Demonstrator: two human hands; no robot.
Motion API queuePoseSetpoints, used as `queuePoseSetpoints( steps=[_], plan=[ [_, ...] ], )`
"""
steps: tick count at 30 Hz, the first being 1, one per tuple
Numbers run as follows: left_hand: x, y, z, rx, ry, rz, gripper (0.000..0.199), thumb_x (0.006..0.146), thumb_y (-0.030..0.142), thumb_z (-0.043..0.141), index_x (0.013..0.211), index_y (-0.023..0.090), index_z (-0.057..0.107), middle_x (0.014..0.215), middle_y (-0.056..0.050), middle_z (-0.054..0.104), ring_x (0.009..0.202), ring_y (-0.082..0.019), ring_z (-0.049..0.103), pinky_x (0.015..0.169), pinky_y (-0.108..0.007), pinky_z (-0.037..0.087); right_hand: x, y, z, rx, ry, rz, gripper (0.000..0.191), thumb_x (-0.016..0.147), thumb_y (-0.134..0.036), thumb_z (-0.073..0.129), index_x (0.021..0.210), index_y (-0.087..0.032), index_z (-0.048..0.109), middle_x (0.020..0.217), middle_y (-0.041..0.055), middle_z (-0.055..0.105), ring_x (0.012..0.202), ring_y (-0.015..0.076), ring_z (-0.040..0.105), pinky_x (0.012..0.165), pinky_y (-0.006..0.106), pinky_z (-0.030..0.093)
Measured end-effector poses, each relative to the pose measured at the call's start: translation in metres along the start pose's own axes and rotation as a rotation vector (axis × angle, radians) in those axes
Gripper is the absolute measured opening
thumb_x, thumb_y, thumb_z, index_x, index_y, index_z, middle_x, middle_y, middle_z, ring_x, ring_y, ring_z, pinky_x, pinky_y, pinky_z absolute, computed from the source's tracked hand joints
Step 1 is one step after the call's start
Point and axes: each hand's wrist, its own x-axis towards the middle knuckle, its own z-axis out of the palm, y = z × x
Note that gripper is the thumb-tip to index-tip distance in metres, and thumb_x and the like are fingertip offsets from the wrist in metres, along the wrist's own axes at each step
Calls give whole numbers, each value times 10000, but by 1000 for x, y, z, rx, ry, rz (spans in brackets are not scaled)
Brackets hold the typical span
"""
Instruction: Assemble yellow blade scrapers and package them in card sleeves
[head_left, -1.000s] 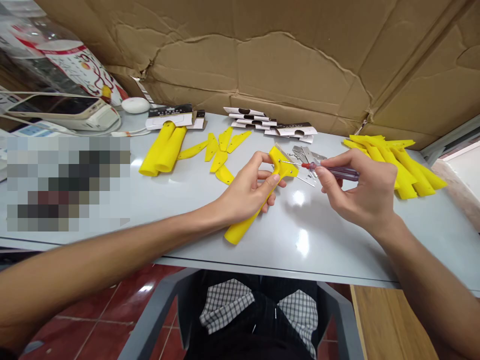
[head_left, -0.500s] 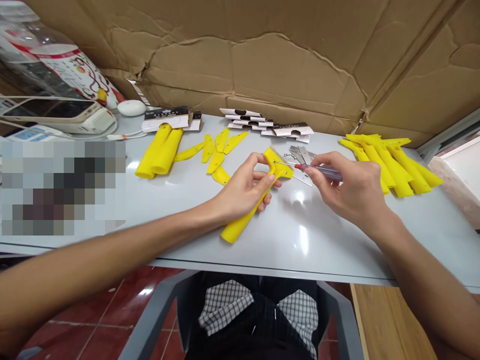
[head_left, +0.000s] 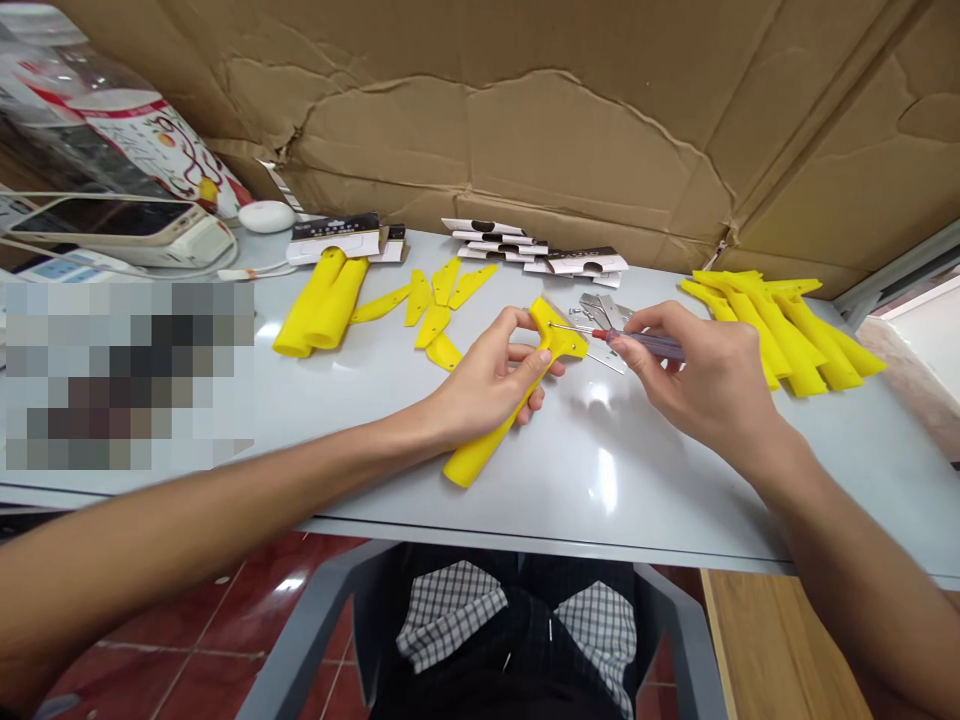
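My left hand (head_left: 491, 380) is wrapped round a yellow plastic handle (head_left: 480, 450), whose wide forked head points up and away from me. A screw shows in the head's right part. In my right hand (head_left: 697, 375) is a screwdriver (head_left: 649, 343) with a clear purplish grip and a red collar; its thin shaft points left and its tip meets the head's left part. Just behind the shaft lie metal blades and small screws (head_left: 596, 305). Flat yellow pieces (head_left: 433, 326) are spread on the table left of the handle's head.
Two yellow handles (head_left: 330, 305) lie left and several (head_left: 787, 330) lie right on the grey table (head_left: 360, 400). Folded cards (head_left: 499, 240) line the cardboard wall (head_left: 465, 130). At the far left are a phone (head_left: 105, 217), cables and a bottle (head_left: 150, 140).
Both hands keep their holds in nearly the same place. The fingers of my right hand have shifted slightly on the screwdriver's grip.
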Motion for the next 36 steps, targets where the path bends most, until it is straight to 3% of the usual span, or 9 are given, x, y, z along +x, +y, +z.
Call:
queuePoseSetpoints(
  steps=[6,9,15,20,27,32,36],
  plan=[
    [-1,2,0,-54,5,3,214,1010,345,602,1097,266,424,1024,-98,754,520,-123,612,456,-271,462,0,-1,0,-43,-261,3,265,969,-302,618,1215,-253,703,916,50,799,700,224,712,609,333,429],
    [-1,2,0,-82,-7,0,240,997,362,623,1111,261,438,1018,-107,761,527,-136,618,463,-283,450,1,-1,3,-42,-374,26,249,970,-290,573,1169,-260,721,975,54,800,717,225,706,614,341,422],
    [0,8,2,-189,15,-35,208,989,312,626,1122,233,485,1044,-124,756,538,-128,610,483,-289,445,6,8,1,-117,-331,162,235,924,-321,586,1074,-219,737,1002,75,779,757,228,678,639,347,410],
    [1,12,2,-210,32,-74,154,1001,265,578,1125,221,498,1074,-123,743,538,-128,614,460,-289,453,9,21,-1,-354,-520,297,297,944,-350,506,1056,-225,751,977,104,774,787,283,671,579,334,292],
    [0,15,1,-215,35,-98,146,1005,246,553,1141,211,514,1095,-119,740,588,-137,638,508,-303,501,10,34,3,-416,-632,363,338,943,-373,493,1118,-240,750,974,120,765,825,319,678,587,337,295],
    [2,12,0,-252,62,-103,138,994,229,548,1130,206,553,1010,-106,761,651,-151,635,610,-324,511,9,38,7,-400,-642,380,352,966,-455,484,1125,-279,743,973,92,769,815,312,672,567,335,299],
    [6,8,-2,-265,96,-86,158,980,275,603,1117,196,607,1067,-120,783,821,-188,659,690,-325,477,8,39,9,-388,-580,366,352,965,-487,513,1120,-267,741,989,81,774,816,308,672,551,338,292]
  ],
)
